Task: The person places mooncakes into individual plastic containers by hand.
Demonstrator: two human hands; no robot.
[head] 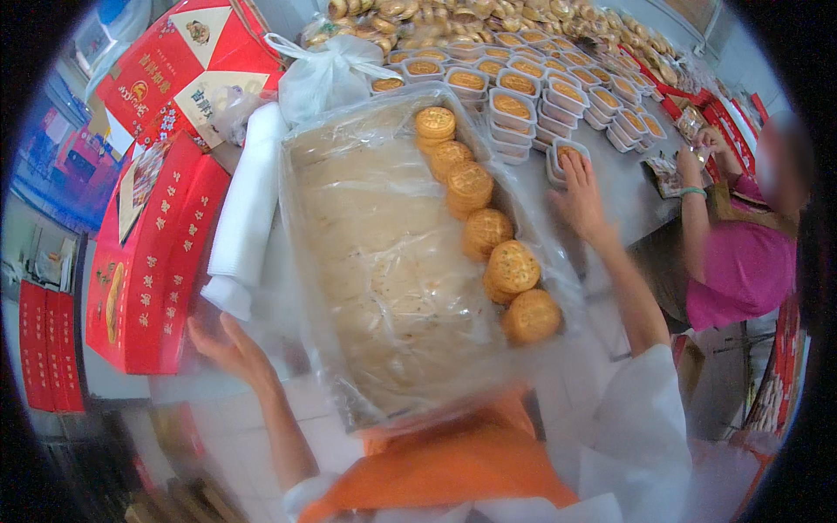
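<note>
My right hand [580, 195] reaches past the right side of a plastic-lined box [366, 274], its fingertips on a mooncake in a clear plastic tray [556, 171]. Stacks of round golden mooncakes [469, 186] stand along the box's right wall; the rest of its floor shows only crinkled liner. My left hand [232, 350] is held with fingers apart and nothing in it, just below a long stack of white plastic trays [245, 209] that lies left of the box. Beyond my right hand stand piled clear trays [512, 111], each with a mooncake.
Red gift boxes [157, 261] stand at the left, near a tied white plastic bag [333, 75]. Many wrapped baked goods [458, 19] are heaped at the back. At the right, a person in a pink top [742, 268] handles a small packet over the metal table [628, 176].
</note>
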